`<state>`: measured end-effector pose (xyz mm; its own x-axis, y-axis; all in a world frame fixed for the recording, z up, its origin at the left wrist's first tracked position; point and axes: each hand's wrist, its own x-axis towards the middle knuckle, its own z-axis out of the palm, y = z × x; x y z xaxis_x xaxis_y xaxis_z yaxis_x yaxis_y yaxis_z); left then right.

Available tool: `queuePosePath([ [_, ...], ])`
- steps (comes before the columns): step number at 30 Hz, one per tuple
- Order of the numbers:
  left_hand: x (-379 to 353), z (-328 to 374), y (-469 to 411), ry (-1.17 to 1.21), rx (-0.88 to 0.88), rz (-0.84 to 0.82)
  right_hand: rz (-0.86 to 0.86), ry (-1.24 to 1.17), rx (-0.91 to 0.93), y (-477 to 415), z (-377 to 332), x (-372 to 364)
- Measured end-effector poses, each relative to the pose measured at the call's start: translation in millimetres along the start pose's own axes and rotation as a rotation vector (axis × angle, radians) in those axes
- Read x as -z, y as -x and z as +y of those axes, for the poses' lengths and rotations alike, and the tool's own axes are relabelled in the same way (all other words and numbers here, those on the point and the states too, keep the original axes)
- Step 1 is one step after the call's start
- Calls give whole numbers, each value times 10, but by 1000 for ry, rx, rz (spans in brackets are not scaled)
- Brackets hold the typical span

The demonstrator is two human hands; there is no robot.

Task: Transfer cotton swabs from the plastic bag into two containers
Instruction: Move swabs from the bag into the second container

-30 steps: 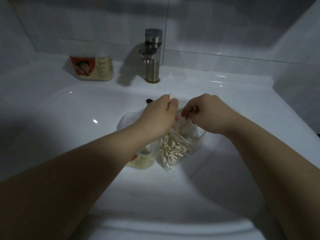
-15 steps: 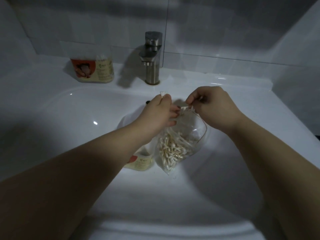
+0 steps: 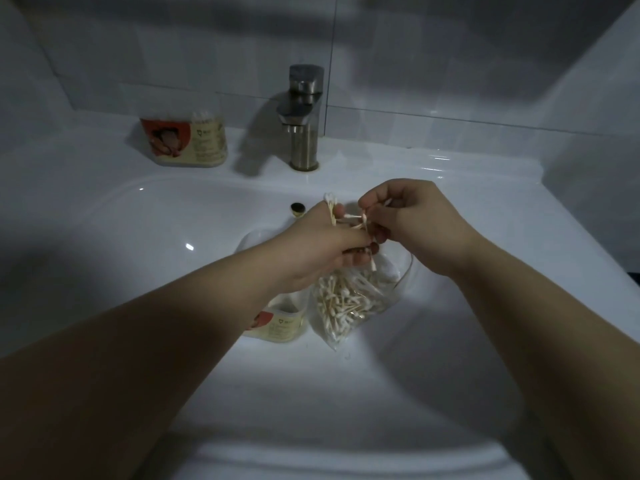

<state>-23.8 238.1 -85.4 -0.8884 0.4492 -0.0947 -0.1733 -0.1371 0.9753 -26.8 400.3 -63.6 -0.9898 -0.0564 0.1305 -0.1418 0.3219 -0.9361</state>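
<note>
Many white-tipped, pale-stemmed cotton swabs (image 3: 346, 299) fill the plastic bag (image 3: 333, 336); left hand (image 3: 325, 247) and right hand (image 3: 415, 220) pinch some.

Place: we note a home bathroom.
Evidence: we see white basin (image 3: 145, 271), steel tap (image 3: 304, 116) far, tiled wall (image 3: 450, 64).

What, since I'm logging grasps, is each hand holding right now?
Left hand: closed, gripping a bundle of cotton swabs.
Right hand: closed, pinching a few swabs.
</note>
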Motion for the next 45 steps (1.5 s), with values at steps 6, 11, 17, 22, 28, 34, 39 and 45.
queuePosePath([
  [6,17,-12,-25,-19,47,100,84,-27,-18,-33,30,14],
  [11,54,-8,-64,51,27,200,278,-33,-30,-106,61,136],
  [17,109,22,-93,56,-128,336,168,246,-33,-75,66,204],
  [22,97,-17,-90,-9,-129,304,-181,619,-64,13,20,122],
  [28,70,-6,-67,19,-151,257,-294,620,-47,72,7,57],
  [34,41,17,-65,93,-160,239,-311,555,-40,85,38,2],
  [39,23,28,-79,125,-119,284,-319,626,-43,51,59,-3],
  [45,115,126,-170,258,-137,539,-233,665,-39,44,45,28],
])
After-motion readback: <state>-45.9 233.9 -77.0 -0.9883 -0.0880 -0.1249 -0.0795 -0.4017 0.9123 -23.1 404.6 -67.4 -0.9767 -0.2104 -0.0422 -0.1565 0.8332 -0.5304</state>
